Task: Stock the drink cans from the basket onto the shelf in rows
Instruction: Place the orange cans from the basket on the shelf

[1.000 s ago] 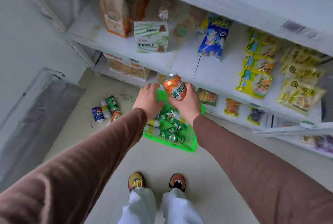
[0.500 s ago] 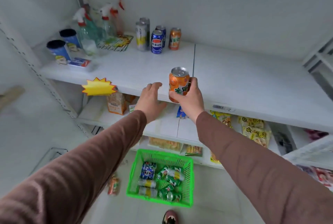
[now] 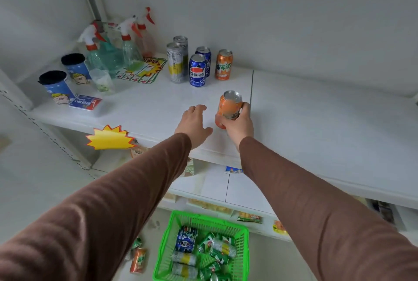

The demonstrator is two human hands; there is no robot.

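Note:
My right hand [image 3: 239, 123] grips an orange drink can [image 3: 229, 107] upright, just above or on the white shelf [image 3: 316, 122] near its front edge. My left hand [image 3: 194, 122] hovers beside it with relaxed fingers, holding nothing. At the back of the shelf stand two tall silver-yellow cans [image 3: 177, 62], two blue cola cans [image 3: 198, 70] and one orange can [image 3: 224, 64] in short rows. On the floor below, a green basket [image 3: 243, 249] holds several green, blue and silver cans.
Spray bottles [image 3: 108, 50], two blue cups [image 3: 56, 86], a small plastic cup and printed cards fill the shelf's left end. A yellow starburst tag [image 3: 110, 137] hangs from the shelf edge. Loose cans [image 3: 138, 260] lie on the floor left of the basket. Lower shelves carry snack packets.
My right hand has carried the orange can up from the basket and forward over the shelf. My left hand has moved along beside it. The view has risen from the floor to the shelf.

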